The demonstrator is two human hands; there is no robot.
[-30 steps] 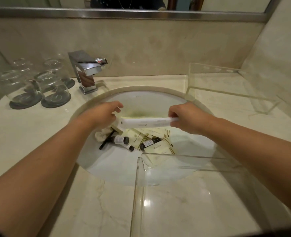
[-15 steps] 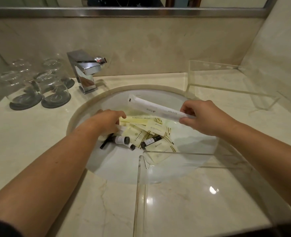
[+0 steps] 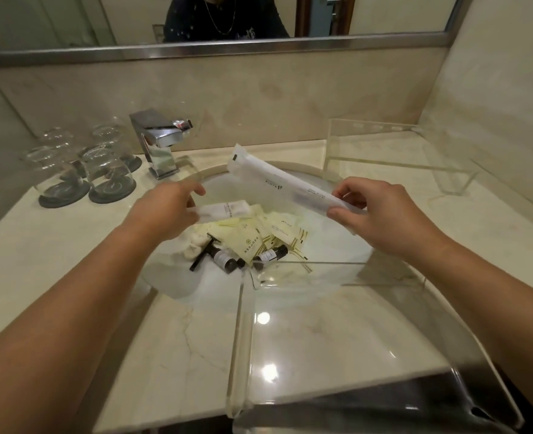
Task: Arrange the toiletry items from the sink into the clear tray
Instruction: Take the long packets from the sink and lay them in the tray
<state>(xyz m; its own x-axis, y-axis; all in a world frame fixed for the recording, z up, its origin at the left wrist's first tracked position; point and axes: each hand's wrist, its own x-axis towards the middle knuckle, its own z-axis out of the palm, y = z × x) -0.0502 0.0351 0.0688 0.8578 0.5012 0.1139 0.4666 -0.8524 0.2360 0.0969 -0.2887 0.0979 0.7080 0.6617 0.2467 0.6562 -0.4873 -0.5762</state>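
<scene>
- The long white packet (image 3: 277, 180) looks light, thin and floppy, likely slick; taking it nearer the middle would stop droop.
- The right hand (image 3: 381, 214) has its grip pinched on the packet's right end, mid-right of frame; the rest slants up-left over the sink (image 3: 334, 245).
- The left hand (image 3: 171, 211) touches a second packet (image 3: 224, 209) in the sink pile; whether that grip has closed, I cannot tell.
- The clear tray (image 3: 241, 324) sits at lower centre.

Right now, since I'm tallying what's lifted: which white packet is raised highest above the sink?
The long white paper packet, pinched at one end by the right hand. The shorter white packet in the left hand sits lower.
</scene>
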